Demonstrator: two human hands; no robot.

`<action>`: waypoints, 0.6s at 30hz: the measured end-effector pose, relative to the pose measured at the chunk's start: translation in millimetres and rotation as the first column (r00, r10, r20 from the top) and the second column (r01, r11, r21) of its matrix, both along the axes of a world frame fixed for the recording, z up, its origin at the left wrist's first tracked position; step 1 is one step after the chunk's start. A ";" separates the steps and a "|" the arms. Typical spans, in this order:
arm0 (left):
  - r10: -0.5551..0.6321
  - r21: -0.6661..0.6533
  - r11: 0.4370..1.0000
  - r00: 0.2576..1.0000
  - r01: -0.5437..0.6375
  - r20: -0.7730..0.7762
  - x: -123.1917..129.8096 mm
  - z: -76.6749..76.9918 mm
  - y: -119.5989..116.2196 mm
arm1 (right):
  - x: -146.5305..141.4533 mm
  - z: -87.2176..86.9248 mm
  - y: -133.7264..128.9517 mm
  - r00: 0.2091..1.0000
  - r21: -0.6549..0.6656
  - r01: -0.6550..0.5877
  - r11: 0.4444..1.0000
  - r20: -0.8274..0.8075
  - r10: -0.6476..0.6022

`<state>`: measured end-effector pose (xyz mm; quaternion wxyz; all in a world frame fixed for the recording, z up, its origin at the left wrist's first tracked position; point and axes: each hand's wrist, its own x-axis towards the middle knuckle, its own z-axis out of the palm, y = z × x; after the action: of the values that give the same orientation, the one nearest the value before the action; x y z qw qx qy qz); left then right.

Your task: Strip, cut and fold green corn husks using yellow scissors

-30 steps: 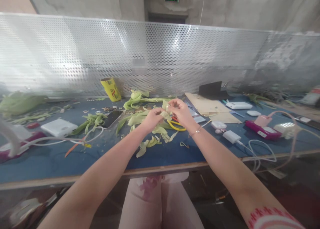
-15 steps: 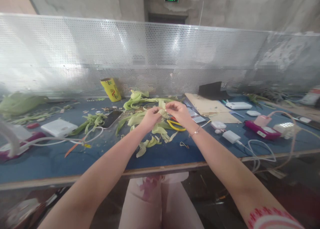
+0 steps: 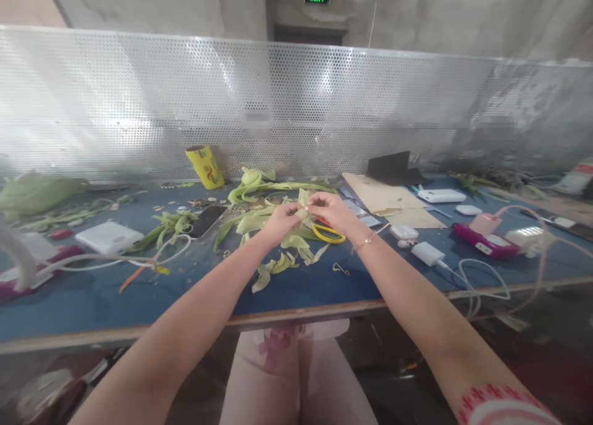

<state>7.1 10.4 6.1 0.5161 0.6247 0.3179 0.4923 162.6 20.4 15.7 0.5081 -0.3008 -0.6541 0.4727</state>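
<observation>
Between my hands is a pale green strip of corn husk [image 3: 303, 197], pinched above the middle of the table. My left hand [image 3: 282, 220] is closed on its lower left side. With thumb and fingertips my right hand [image 3: 331, 210] grips the same husk from the right, and the two hands nearly touch. Fingers hide part of the strip. Loose husks [image 3: 252, 221] lie spread under and left of my hands, with curled scraps [image 3: 275, 269] nearer to me. Below my right hand, yellow-handled scissors [image 3: 330, 235] are partly covered.
A yellow tube [image 3: 206, 167] leans by the perforated metal screen [image 3: 296, 104]. On the left are a phone [image 3: 207, 221], a white box [image 3: 109, 236] and cables. Cardboard [image 3: 380, 193], a white charger [image 3: 428, 253] and a purple power strip [image 3: 486, 241] lie right. The table's front edge [image 3: 306, 314] is close.
My fingers have shifted slightly on the husk, and its top now tilts a little to the right. The things on the table stay where they were.
</observation>
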 end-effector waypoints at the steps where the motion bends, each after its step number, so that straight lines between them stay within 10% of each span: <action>1: -0.002 -0.002 1.000 1.000 0.002 -0.003 -0.1 -0.1 -0.3 | -0.1 0.7 -1.5 1.000 0.008 0.010 1.000 0.012 -0.010; 11: -0.075 -0.061 0.995 0.991 0.082 0.111 -1.4 3.6 -5.5 | -3.4 -0.5 -3.8 0.977 0.241 0.084 0.967 0.171 -0.128; 18: 0.026 0.046 0.999 1.000 -0.025 -0.006 -2.2 -5.0 3.7 | -5.6 -2.0 -1.3 0.985 0.175 0.109 0.978 0.115 -0.131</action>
<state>4.9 14.1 1.1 0.4942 0.6339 0.3163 0.5038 157.0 19.1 13.7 0.5171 -0.3249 -0.7031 0.3642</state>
